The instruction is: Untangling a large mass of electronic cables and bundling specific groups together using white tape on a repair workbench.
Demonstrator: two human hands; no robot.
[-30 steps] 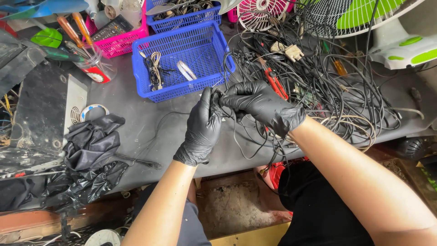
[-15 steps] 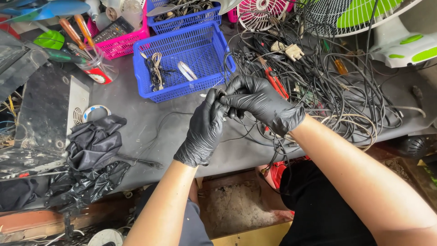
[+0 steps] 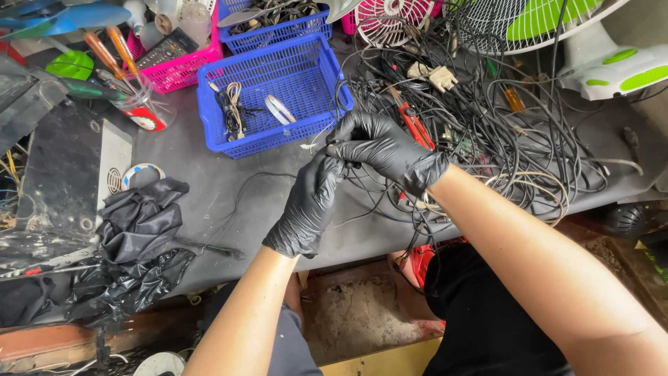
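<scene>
Both my hands wear black gloves and meet above the grey table (image 3: 209, 174). My left hand (image 3: 306, 202) and my right hand (image 3: 386, 150) pinch the same thin black cable (image 3: 240, 198), which trails left across the table. Fingertips of both hands close on it just in front of the blue basket (image 3: 278, 136). The cable's end between my fingers is hidden.
A big tangle of black wires (image 3: 487, 132) with red-handled pliers (image 3: 414, 122) lies at right. The blue basket holds a few coiled cables. Behind are a pink basket (image 3: 177, 69), a jar of screwdrivers (image 3: 142, 104), fans, and crumpled black plastic bags (image 3: 136, 244) at left.
My hands stay together on the cable and have shifted only slightly. The view has tilted a little; the fingers have reworked their pinch.
</scene>
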